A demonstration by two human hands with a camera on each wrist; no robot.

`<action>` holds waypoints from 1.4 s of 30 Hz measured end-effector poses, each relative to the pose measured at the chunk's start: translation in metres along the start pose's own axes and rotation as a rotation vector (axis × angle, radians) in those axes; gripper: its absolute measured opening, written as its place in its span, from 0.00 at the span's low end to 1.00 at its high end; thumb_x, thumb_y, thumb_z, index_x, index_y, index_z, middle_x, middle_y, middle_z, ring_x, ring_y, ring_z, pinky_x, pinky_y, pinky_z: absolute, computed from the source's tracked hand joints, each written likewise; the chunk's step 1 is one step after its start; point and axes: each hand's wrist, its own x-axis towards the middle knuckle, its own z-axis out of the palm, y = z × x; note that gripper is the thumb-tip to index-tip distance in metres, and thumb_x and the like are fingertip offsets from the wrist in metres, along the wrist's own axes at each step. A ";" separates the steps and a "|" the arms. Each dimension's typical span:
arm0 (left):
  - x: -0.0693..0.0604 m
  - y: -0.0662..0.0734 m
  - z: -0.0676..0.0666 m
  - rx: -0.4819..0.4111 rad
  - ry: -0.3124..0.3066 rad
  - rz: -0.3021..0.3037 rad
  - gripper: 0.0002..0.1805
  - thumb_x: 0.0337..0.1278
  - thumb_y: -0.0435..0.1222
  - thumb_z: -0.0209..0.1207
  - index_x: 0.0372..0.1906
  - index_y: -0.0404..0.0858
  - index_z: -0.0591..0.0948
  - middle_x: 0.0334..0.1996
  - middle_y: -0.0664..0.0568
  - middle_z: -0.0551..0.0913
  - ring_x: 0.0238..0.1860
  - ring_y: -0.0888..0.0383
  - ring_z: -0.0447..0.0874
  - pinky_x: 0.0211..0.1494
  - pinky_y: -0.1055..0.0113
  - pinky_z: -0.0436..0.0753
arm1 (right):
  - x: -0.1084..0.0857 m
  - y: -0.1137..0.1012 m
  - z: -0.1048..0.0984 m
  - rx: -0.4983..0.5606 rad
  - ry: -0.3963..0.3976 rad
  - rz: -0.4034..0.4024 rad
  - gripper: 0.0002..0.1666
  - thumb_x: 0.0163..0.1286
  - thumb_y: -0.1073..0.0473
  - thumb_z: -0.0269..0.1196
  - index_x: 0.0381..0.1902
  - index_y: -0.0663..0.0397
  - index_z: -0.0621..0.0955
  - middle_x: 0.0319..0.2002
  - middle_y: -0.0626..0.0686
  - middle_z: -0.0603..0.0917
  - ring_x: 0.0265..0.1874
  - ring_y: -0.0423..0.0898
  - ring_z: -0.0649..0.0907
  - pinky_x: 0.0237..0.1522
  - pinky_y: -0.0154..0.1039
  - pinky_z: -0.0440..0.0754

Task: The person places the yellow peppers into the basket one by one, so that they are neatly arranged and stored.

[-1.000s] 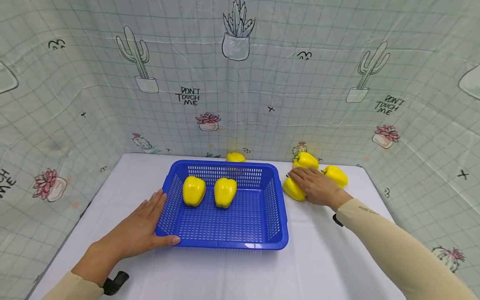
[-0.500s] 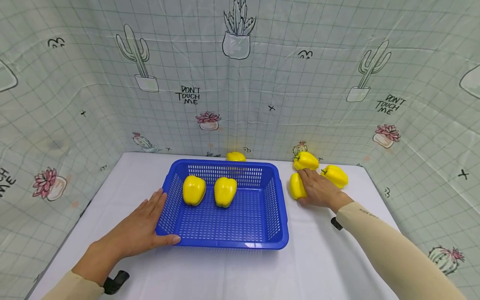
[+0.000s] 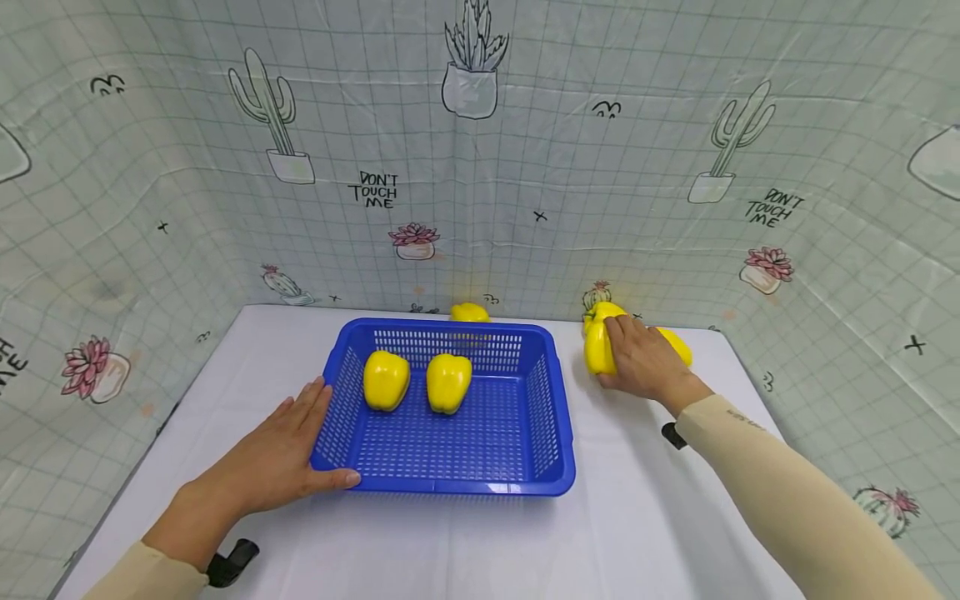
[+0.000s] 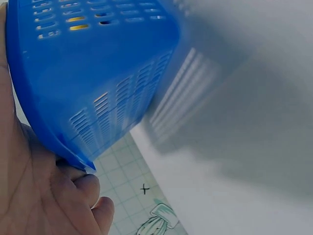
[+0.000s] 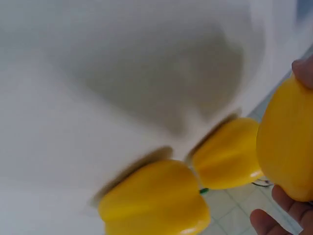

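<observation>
Two yellow bell peppers (image 3: 386,381) (image 3: 448,383) lie inside the blue basket (image 3: 450,487). My left hand (image 3: 262,458) rests against the basket's left rim, fingers straight, thumb at the front-left corner; the left wrist view has its palm side (image 4: 54,196) beside the basket wall (image 4: 73,63). My right hand (image 3: 647,360) grips a yellow pepper (image 3: 598,348) right of the basket. In the right wrist view that pepper (image 5: 288,142) is between thumb and fingers, off the cloth, beside two other peppers (image 5: 156,200) (image 5: 227,154).
Behind the basket, another yellow pepper (image 3: 470,312) stands near the curtain (image 3: 480,183). Two peppers, partly hidden by my right hand and the held pepper, lie at the back right of the white-covered table (image 3: 420,550).
My right hand has closed round the nearest pepper and raised it from the table, up and slightly right in the head view. The left hand and basket have stayed put.
</observation>
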 end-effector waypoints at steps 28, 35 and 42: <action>-0.001 0.001 0.000 0.024 0.029 0.027 0.74 0.51 0.79 0.59 0.82 0.24 0.53 0.83 0.27 0.49 0.83 0.31 0.51 0.83 0.34 0.54 | 0.051 -0.089 -0.076 0.000 0.248 -0.130 0.51 0.56 0.34 0.73 0.63 0.66 0.71 0.52 0.64 0.82 0.50 0.61 0.83 0.51 0.56 0.85; 0.000 0.000 0.003 0.028 0.028 0.022 0.74 0.50 0.78 0.60 0.82 0.24 0.53 0.83 0.27 0.49 0.82 0.29 0.51 0.82 0.33 0.55 | 0.055 -0.119 -0.072 0.009 0.185 -0.162 0.53 0.58 0.30 0.72 0.66 0.62 0.71 0.55 0.60 0.81 0.53 0.57 0.82 0.50 0.53 0.84; -0.001 0.001 0.002 0.006 0.019 0.006 0.72 0.51 0.76 0.62 0.83 0.25 0.52 0.84 0.29 0.48 0.83 0.31 0.49 0.83 0.34 0.53 | 0.054 -0.135 -0.055 0.003 0.176 -0.193 0.49 0.56 0.31 0.74 0.62 0.61 0.73 0.49 0.58 0.81 0.47 0.55 0.82 0.45 0.50 0.83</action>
